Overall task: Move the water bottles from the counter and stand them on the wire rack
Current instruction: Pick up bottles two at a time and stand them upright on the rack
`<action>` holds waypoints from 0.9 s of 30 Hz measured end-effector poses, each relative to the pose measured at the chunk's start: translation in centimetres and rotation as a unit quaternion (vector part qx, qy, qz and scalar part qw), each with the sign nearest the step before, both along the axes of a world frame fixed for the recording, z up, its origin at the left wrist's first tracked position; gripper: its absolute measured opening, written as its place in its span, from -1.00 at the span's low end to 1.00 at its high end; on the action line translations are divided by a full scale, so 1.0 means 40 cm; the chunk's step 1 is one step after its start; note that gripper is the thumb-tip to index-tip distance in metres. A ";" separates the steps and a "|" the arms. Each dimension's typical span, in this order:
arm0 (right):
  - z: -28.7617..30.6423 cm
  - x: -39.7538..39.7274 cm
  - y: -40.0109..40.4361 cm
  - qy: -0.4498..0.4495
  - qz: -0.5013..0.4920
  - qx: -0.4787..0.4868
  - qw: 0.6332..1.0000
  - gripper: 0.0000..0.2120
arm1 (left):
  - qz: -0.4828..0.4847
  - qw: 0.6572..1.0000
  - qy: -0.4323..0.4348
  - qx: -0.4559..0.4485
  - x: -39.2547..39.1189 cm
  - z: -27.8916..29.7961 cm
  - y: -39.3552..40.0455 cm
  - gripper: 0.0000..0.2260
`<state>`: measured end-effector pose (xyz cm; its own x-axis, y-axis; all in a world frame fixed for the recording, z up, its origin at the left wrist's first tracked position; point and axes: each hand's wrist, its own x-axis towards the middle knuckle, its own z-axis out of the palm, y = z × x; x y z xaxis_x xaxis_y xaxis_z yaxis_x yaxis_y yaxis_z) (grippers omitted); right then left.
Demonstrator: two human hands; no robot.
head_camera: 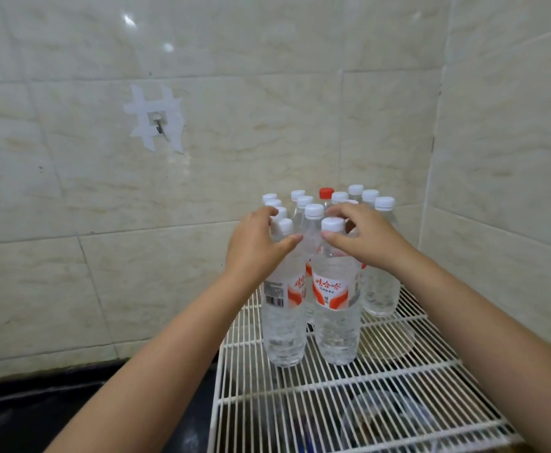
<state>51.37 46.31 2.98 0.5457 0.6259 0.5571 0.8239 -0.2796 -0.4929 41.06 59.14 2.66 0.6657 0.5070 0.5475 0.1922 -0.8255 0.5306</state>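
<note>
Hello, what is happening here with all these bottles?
A person is arranging clear plastic water bottles upright on a white wire rack in a tiled corner. The left hand grips the front-left white-capped bottle near its neck; the right hand pinches the front-right white-capped bottle. One red-capped bottle stands behind.

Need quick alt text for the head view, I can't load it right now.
Two hands reach over upright water bottles on a white wire rack: the left hand curls round the front left bottle, the right hand round the front right bottle. One red cap stands among white ones by the tiled wall.
</note>
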 end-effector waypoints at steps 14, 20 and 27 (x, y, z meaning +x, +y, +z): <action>0.043 0.007 -0.013 -0.044 -0.026 -0.144 0.988 -0.84 | -0.110 0.988 0.096 0.046 -0.033 0.027 0.038 -0.62; 0.053 -0.009 -0.015 -0.049 -0.064 -0.142 0.987 -0.79 | -0.056 0.990 0.107 0.077 -0.031 0.029 0.022 -0.61; 0.066 -0.029 0.002 -0.059 -0.098 -0.143 0.983 -0.69 | 0.009 0.999 0.045 0.016 -0.014 0.024 0.002 -0.59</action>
<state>50.23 46.38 5.64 0.6139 0.6550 0.4406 0.7868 -0.5527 -0.2746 40.52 59.21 3.62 0.7043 0.5026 0.5014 0.2528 -0.8375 0.4844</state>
